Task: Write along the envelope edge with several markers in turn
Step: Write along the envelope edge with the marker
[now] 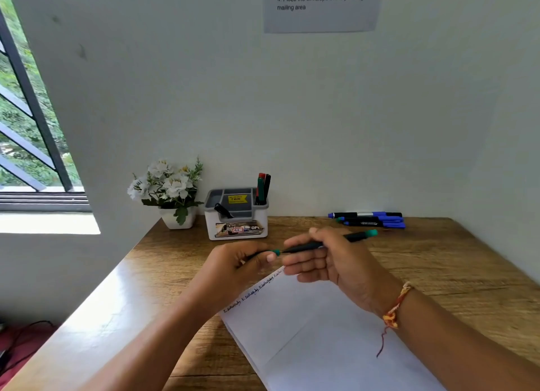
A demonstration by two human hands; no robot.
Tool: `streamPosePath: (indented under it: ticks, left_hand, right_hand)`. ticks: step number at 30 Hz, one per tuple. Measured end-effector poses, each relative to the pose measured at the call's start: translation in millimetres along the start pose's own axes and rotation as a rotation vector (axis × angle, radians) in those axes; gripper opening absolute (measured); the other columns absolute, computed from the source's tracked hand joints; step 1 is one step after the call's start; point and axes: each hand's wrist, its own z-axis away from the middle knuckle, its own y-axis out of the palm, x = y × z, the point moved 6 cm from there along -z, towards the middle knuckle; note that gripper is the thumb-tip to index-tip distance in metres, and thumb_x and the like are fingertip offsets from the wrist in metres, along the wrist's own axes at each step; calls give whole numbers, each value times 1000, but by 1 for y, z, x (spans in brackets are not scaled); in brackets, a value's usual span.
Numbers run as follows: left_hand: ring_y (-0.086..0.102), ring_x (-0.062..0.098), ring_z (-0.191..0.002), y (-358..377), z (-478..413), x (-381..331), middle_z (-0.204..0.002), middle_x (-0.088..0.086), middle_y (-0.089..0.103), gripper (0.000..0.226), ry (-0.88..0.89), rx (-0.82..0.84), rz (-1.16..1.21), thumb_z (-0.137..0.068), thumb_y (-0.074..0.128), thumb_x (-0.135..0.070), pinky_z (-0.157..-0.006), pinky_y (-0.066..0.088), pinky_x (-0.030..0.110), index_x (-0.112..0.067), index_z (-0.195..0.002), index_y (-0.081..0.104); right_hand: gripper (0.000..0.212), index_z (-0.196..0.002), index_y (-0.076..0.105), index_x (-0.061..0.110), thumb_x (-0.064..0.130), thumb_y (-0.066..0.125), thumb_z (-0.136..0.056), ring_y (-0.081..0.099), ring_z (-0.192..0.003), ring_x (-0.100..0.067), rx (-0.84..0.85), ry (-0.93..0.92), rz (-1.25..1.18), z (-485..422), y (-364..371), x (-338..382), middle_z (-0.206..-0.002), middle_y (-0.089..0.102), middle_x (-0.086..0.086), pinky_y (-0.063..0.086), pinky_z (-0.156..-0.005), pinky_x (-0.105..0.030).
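White walls close in a corner behind one wooden desk (438, 273), with a window at the upper left of the frame and one printed sheet (321, 7) at the top. At the back of the desk stand one pot of white flowers (175, 192) and one grey-and-white organiser (236, 218) holding three upright markers (263, 187). Three more markers (369, 219) lie together at the back right. One white envelope (306, 332) lies at the lower centre, with handwriting (254, 292) along its upper-left edge. Above it both hands hold one green-tipped marker (356, 236) almost level. The left hand (239, 260) has its fingers curled round the marker's left end, and the right hand (330, 259) pinches the barrel between thumb and fingers. One thread bracelet (394, 308) circles the right wrist.
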Motion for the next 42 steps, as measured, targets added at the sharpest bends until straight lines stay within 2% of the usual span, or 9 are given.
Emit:
streamPosePath:
  ticks: [3,6,10,13,19,23,25,34,42]
  left_hand:
    - [62,-1,-79,-7,1,6,-85,-28,67,8,-39,-65,-153,-92,58,-52,-66,45,16,-51,-88,64]
    - [61,0,-79,-2,3,13,-86,-25,65,2,-86,-34,-206,-97,58,-45,-62,48,16,-47,-96,59]
    - [64,6,-80,0,3,16,-89,-13,67,13,-125,-7,-224,-99,55,-35,-70,57,32,-44,-108,50]
    - [66,8,-82,3,3,18,-93,-11,68,28,-171,43,-244,-101,48,-31,-75,57,33,-48,-124,46]
    - [51,-7,-87,14,-1,21,-95,-20,58,16,-114,139,-396,-99,51,-20,-67,39,15,-35,-98,57]
    - [52,-3,-95,21,-1,23,-111,-20,55,21,-85,208,-472,-97,59,-37,-78,43,17,-39,-118,61]
    - [55,8,-99,23,0,25,-111,-14,56,26,-85,235,-518,-97,58,-42,-84,49,28,-43,-123,59]
    - [58,11,-108,28,2,29,-114,-14,61,32,-66,222,-606,-100,46,-49,-87,49,34,-48,-132,50]
    - [58,13,-107,28,1,30,-113,-12,60,32,-64,222,-582,-101,47,-46,-90,48,35,-47,-132,52]
  right_hand:
    - [52,-93,83,10,35,39,-108,79,-81,-26,-139,-6,7,-2,-22,2,-94,79,-21,61,-59,-27]
    - [40,-88,83,10,33,54,-104,79,-81,-24,-212,17,52,-6,-28,-6,-91,80,-18,62,-61,-27]
    - [28,-97,80,8,29,61,-101,79,-88,-26,-259,36,28,-9,-30,-15,-92,80,-15,65,-68,-30]
    - [26,-97,81,12,28,60,-101,79,-89,-22,-257,24,146,-12,-27,-19,-91,81,-10,65,-72,-30]
    - [10,-96,81,20,23,72,-93,78,-86,-15,-231,-114,382,-12,-23,-28,-89,81,-2,63,-77,-24]
    - [9,-94,81,20,20,71,-94,78,-87,-16,-219,-85,425,-17,-24,-33,-87,81,-2,63,-80,-26]
    - [9,-89,81,21,19,73,-92,79,-86,-16,-214,-54,420,-20,-24,-34,-86,81,-2,64,-80,-27]
    - [6,-85,82,13,10,77,-84,72,-69,-15,-193,-42,501,-27,-33,-27,-77,79,-10,60,-72,-30]
    - [12,-76,83,27,16,81,-74,70,-72,1,-273,-85,638,-33,-35,-33,-78,78,14,52,-59,-13]
